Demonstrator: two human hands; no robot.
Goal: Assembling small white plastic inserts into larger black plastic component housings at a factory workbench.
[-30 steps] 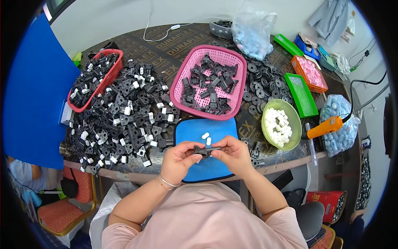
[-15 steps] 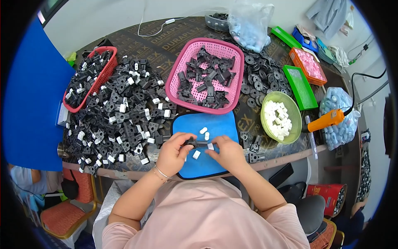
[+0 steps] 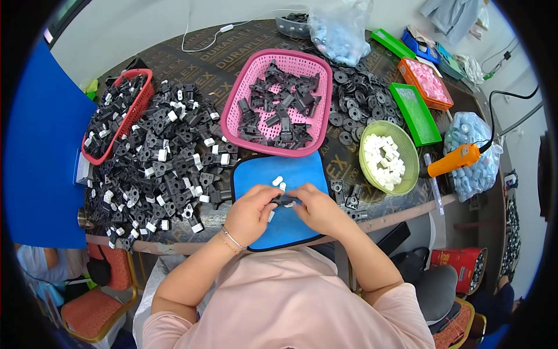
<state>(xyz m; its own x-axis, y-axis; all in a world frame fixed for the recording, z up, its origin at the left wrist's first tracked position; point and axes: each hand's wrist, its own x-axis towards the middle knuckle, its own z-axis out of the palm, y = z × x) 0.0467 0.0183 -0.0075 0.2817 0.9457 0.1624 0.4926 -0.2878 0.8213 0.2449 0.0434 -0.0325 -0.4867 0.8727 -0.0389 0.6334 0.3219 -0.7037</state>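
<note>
A small black part (image 3: 285, 201) is pinched between the left hand (image 3: 251, 214) and the right hand (image 3: 317, 208), both closed on it above the blue mat (image 3: 302, 174). Since half a second ago, the hands have been drawn closer together; white pieces (image 3: 279, 182) lie at 12 o'clock of them.

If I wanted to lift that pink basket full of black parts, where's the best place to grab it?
Probably by the rim of the pink basket, one hand on each of two opposite sides, coming from above. Its walls flare outward and are perforated, so the rolled rim gives the firmest grip. The near edge seems to rest against the blue mat, and black parts crowd its left side, so the far and right edges look easiest.
</note>
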